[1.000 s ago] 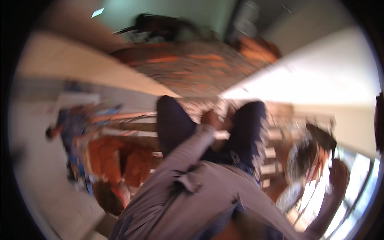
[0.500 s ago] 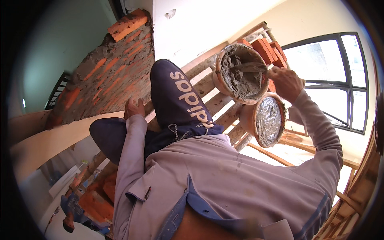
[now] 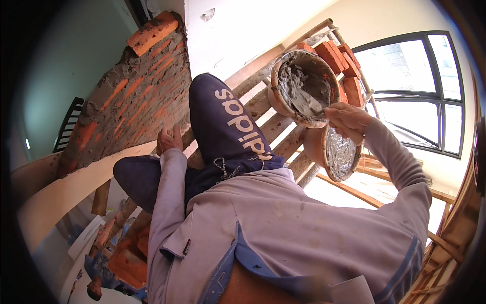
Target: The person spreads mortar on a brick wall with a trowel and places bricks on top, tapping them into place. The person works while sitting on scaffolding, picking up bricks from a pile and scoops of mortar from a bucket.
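My right hand (image 3: 348,120) is closed around the handle of a trowel (image 3: 306,104). Its blade lies in grey wet mortar (image 3: 293,83) inside a round bucket (image 3: 275,91). Below that bucket stands a second one (image 3: 315,144), holding something shiny and silvery, likely water; my hand partly covers it. On the other side, my left hand (image 3: 169,140) rests beside my bent knee, near the foot of a brick wall (image 3: 136,96). Its fingers are slightly bent and apart, with nothing seen in them.
Red bricks (image 3: 331,57) are stacked behind the mortar bucket on a platform of spaced wooden poles (image 3: 276,133). One loose brick (image 3: 152,31) tops the wall. A dark-framed window (image 3: 405,66) is at the right. More bricks (image 3: 126,261) lie lower, at the left.
My right hand has moved left and down, toward the bucket's near rim. The trowel blade has shifted toward that rim, through the mortar. My left hand stays about where it was.
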A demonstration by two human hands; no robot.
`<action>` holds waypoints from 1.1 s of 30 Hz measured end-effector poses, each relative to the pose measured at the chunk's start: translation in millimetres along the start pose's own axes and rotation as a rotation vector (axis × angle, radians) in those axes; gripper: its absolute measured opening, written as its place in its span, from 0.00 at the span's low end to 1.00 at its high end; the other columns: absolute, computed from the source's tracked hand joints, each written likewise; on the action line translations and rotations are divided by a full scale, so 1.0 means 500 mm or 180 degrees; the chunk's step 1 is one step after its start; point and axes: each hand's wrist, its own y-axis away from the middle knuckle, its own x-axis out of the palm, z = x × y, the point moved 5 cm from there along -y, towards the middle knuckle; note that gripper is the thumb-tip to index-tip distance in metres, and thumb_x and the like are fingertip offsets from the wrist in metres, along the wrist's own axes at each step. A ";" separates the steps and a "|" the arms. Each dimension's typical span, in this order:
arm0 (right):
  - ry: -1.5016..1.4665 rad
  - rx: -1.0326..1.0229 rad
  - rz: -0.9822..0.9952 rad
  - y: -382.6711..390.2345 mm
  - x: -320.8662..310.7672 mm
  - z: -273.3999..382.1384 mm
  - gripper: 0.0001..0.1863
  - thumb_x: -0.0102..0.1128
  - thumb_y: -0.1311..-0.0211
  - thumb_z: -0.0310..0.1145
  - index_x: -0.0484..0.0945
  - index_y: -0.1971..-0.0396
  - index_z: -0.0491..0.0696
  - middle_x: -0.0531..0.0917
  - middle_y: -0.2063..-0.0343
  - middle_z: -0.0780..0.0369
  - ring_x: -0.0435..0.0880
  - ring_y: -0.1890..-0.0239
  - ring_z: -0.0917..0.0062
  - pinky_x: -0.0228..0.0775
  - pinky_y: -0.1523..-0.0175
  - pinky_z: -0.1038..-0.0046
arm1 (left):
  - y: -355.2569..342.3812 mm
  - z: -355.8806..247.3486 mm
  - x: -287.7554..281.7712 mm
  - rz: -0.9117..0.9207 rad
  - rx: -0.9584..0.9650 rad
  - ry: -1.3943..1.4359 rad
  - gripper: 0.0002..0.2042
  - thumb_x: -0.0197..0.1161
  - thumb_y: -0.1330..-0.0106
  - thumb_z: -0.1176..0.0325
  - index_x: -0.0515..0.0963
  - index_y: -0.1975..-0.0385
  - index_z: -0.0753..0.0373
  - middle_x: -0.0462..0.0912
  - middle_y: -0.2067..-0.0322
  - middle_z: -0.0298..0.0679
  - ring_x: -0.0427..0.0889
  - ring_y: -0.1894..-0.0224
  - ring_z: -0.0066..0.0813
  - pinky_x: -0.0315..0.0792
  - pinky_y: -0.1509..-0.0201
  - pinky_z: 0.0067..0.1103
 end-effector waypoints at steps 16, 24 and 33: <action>-0.1584 -0.1649 0.0106 0.056 0.199 0.038 0.14 0.51 0.31 0.38 0.75 0.54 0.44 0.79 0.67 0.62 0.78 0.70 0.82 0.71 0.71 0.81 | 0.066 -0.029 0.004 0.0472 -0.0435 0.0398 0.22 0.58 0.40 0.53 0.74 0.49 0.58 0.77 0.50 0.44 0.77 0.48 0.40 0.72 0.44 0.32; -0.1311 -0.2093 0.0366 0.041 0.229 0.119 0.14 0.52 0.31 0.36 0.73 0.52 0.43 0.78 0.70 0.64 0.75 0.74 0.84 0.67 0.73 0.82 | 0.058 -0.079 0.086 0.0736 -0.0425 0.0647 0.27 0.61 0.45 0.47 0.78 0.52 0.61 0.81 0.53 0.50 0.79 0.48 0.45 0.71 0.43 0.32; -0.0992 -0.2464 0.0709 0.067 0.273 0.300 0.15 0.54 0.32 0.34 0.71 0.50 0.42 0.77 0.73 0.66 0.72 0.78 0.87 0.63 0.76 0.84 | 0.066 -0.116 -0.014 0.0676 0.0356 -0.0059 0.16 0.45 0.33 0.56 0.72 0.50 0.50 0.81 0.60 0.40 0.78 0.53 0.38 0.72 0.54 0.38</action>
